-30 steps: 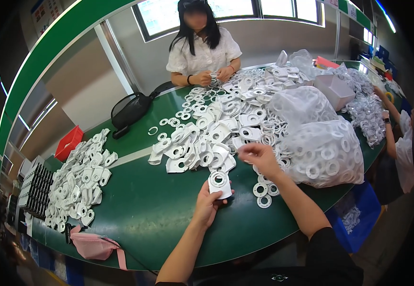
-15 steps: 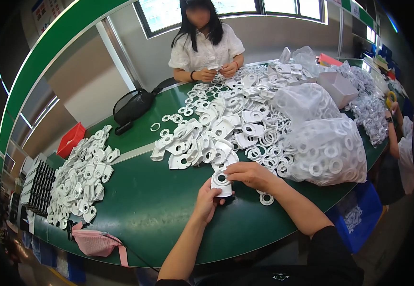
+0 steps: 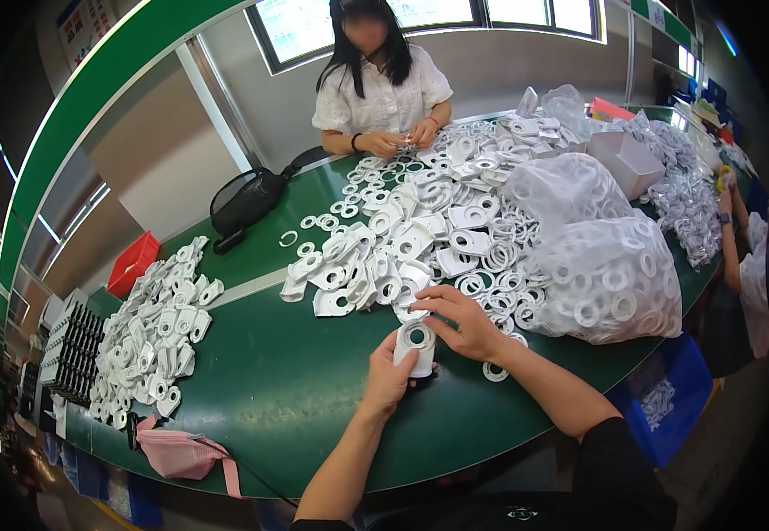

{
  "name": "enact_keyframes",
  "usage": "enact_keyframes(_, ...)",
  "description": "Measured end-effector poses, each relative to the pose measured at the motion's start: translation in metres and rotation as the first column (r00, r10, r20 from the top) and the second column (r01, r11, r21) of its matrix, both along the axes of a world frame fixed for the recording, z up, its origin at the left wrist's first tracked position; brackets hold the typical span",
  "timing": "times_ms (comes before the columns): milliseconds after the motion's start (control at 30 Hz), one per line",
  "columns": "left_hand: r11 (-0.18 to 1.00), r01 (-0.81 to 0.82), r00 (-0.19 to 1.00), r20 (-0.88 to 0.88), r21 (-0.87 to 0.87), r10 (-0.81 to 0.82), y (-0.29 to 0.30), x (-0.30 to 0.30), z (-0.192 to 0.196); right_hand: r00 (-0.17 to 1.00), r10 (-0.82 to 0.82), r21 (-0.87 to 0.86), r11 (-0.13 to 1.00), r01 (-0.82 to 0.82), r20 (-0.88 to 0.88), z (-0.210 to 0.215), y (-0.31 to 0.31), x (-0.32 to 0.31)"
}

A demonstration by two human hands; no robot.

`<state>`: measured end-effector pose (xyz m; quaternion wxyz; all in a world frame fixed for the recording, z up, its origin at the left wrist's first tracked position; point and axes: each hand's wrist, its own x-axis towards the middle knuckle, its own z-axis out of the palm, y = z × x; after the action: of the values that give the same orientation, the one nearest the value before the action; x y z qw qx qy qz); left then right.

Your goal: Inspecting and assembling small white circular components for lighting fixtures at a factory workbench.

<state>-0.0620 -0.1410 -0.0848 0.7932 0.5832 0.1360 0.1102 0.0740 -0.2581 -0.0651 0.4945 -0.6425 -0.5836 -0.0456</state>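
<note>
My left hand [image 3: 388, 375] grips a white plastic housing [image 3: 424, 358], a flat piece with a round hole near its upper end. The thumb lies across its face and the other fingers are behind it. Just above and right of that piece is my right hand [image 3: 466, 324], fingers stretched apart and nothing seen in them. Its lower fingers are close to the housing's top edge; whether they touch it I cannot tell. Beyond both hands spreads a heap of similar white housings [image 3: 402, 243], with loose white rings [image 3: 501, 257] along its right side.
Clear bags of rings [image 3: 619, 288] stand at the right of the green table [image 3: 305, 389]. On the left are another heap of housings [image 3: 159, 332], a red bin [image 3: 132, 264], stacked black trays [image 3: 70, 354] and a pink pouch [image 3: 176, 450]. A co-worker [image 3: 384, 88] sits opposite, handling small parts.
My right hand has lifted off the housing slightly up and its fingers have spread. My left hand has tilted the housing more upright. The co-worker's hands have dropped closer to the table.
</note>
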Motion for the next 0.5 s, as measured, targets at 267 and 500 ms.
enact_keyframes(267,0.801,-0.153,0.988,0.094,0.579,0.122,-0.008,-0.004,0.008,0.816,0.087,-0.191,0.953,-0.236,-0.572,-0.004,0.001,0.009)
enact_keyframes(500,0.611,-0.152,0.981,0.045,0.777,0.187,-0.003,-0.004,-0.001,0.941,0.049,-0.317,0.935,-0.161,-0.334,0.003,-0.003,-0.003)
